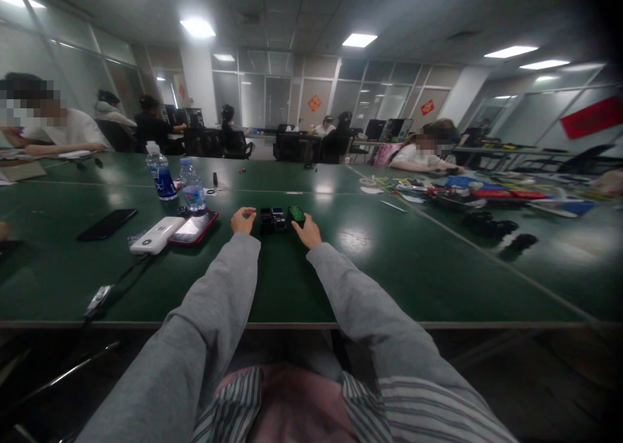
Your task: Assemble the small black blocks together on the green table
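Both my arms in grey sleeves reach out over a dark green table. My left hand rests on the table with its fingers curled, just left of two small dark blocks; nothing shows in it. My right hand lies with its fingers closed on a small green-topped device, which sits right of the dark blocks.
Left of my hands lie a red-cased phone, a white power bank with a cable, and a black phone. Two water bottles stand behind. Clutter covers the right side. Other people sit at tables around.
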A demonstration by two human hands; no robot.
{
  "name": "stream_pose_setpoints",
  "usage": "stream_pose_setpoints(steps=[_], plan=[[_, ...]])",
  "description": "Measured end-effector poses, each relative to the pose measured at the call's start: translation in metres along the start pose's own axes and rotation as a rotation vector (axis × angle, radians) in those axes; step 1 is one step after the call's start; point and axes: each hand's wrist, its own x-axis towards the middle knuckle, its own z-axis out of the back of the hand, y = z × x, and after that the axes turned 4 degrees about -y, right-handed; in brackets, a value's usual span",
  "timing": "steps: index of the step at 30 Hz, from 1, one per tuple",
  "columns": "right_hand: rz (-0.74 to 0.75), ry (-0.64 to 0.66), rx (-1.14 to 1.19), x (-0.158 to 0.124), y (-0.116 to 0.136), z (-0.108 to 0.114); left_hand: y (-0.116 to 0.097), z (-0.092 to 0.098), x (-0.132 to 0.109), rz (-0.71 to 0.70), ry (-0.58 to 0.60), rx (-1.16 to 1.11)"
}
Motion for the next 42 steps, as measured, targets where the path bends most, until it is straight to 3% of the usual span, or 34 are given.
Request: stream_pose_setpoints(steps=[7, 17, 30, 34, 38, 42], plan=[[0.067, -0.047, -0.008, 0.000, 0.001, 0.001, 0.000, 0.000, -0.001, -0.013, -0.007, -0.016], [-0.062, -0.019, 0.058, 0.001, -0.003, -0.001, -0.002, 0.001, 0.000, 0.016, 0.003, -0.036], [-0.040, 0.028, 0.033, 0.001, -0.003, 0.000, 0.005, -0.004, 0.002, 0.003, 0.041, -0.048], [0.038, -0.024, -0.013, 0.000, 0.003, 0.003, 0.009, -0.012, 0.005, 0.014, 0.089, -0.109], [0.255, -0.158, -0.079, -0.011, 0.019, 0.012, 0.006, -0.019, 0.003, 0.020, 0.153, -0.213], [0.512, -0.050, -0.159, -0.024, 0.035, 0.015, -0.001, -0.022, -0.002, 0.019, 0.205, -0.292]])
